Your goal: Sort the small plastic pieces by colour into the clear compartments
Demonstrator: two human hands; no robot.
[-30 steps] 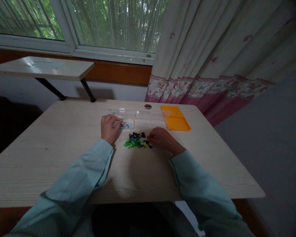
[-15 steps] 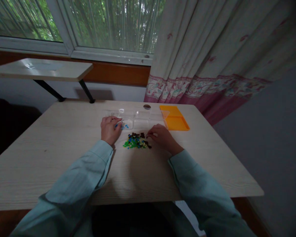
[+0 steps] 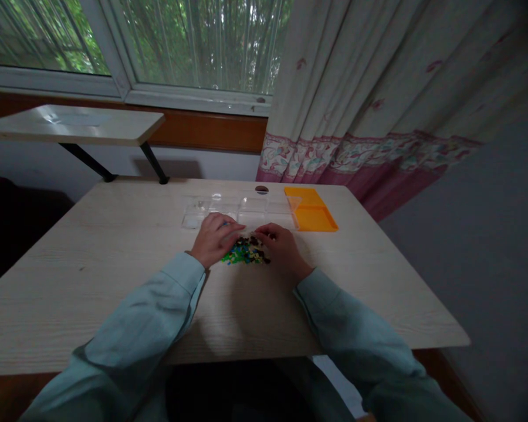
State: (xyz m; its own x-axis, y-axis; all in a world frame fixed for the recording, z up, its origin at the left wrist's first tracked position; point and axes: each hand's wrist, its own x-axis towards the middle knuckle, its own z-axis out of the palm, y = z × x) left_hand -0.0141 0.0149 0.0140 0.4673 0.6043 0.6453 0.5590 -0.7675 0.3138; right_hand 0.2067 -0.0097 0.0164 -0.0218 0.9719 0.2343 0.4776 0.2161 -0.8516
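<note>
A small pile of tiny coloured pieces (image 3: 245,253), green, blue, yellow and dark brown, lies on the table between my hands. My left hand (image 3: 215,239) is over the pile's left edge, fingers stretched out and thumb a little apart, nothing visible in it. At the pile's upper right, my right hand (image 3: 284,246) has its fingertips pinched together; what they hold is too small to make out. Just behind both hands stands a clear plastic compartment box (image 3: 251,203). My left hand hides part of its front row, where a bit of blue shows.
An orange two-part tray (image 3: 312,218) adjoins the clear box on the right. Behind them is a round hole (image 3: 261,190) in the wooden table (image 3: 127,281). A raised shelf (image 3: 114,126) on black legs stands at the back left, and a curtain (image 3: 334,117) hangs behind.
My left hand has moved right, from the clear box's front left compartment to the pile. My right hand has shifted slightly left and away from me, bringing the hands close together.
</note>
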